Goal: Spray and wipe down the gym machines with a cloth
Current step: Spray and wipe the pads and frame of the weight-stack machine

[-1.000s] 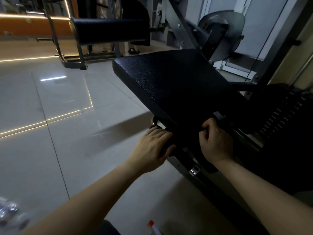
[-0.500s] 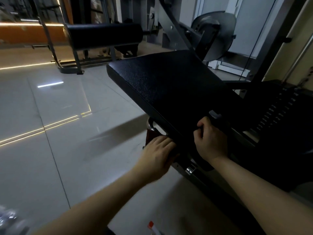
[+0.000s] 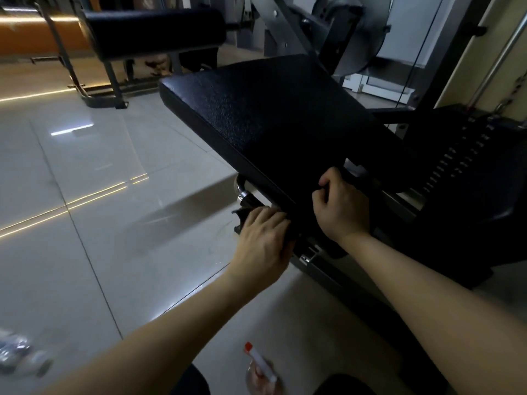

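The dark cloth (image 3: 242, 216), at lower centre of the frame against the near edge of the black pad (image 3: 271, 115), is mostly hidden under the left hand (image 3: 263, 240), whose fingers curl over it, so its shape and lie cannot be told; the spray bottle (image 3: 258, 362) is blurred at the bottom edge. The pad's long axis runs from upper left to lower right, its near corner clenched in the right hand (image 3: 339, 208). Open tiled floor (image 3: 85, 223) lies left; a weight stack (image 3: 456, 161) crowds the right.
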Tool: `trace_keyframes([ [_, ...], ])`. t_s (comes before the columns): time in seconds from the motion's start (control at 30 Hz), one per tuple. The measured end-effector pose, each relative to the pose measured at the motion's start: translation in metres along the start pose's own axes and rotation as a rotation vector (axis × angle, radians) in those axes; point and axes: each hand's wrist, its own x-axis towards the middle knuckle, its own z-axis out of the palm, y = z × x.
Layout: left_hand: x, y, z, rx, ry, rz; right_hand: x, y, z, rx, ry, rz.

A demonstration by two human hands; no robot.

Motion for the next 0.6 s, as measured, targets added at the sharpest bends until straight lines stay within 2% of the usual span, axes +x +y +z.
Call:
trace_keyframes([
  [0.07, -0.005, 0.016, 0.004, -0.056, -0.071, 0.114, 0.0, -0.001, 0.0, -0.006, -0.009, 0.001],
  [0.13, -0.002, 0.02, 0.002, -0.008, -0.105, 0.225, 0.0, -0.001, -0.001, 0.008, -0.013, 0.008],
  [0.2, 0.008, 0.006, -0.011, 0.082, -0.007, 0.269, 0.0, -0.001, -0.002, 0.03, -0.027, 0.023],
  [0.27, 0.019, -0.018, -0.029, 0.175, 0.139, 0.168, 0.001, -0.001, -0.002, 0.071, -0.059, 0.052],
  [0.33, 0.029, -0.045, -0.038, 0.247, 0.208, -0.029, 0.0, -0.001, -0.003, 0.091, -0.079, 0.072],
  [0.43, 0.029, -0.055, -0.023, 0.152, 0.092, -0.223, 0.0, -0.001, -0.003, 0.069, -0.064, 0.056],
  [0.6, 0.004, -0.002, 0.003, -0.127, 0.094, -0.273, -0.001, 0.0, -0.001, 0.025, -0.024, 0.026],
])
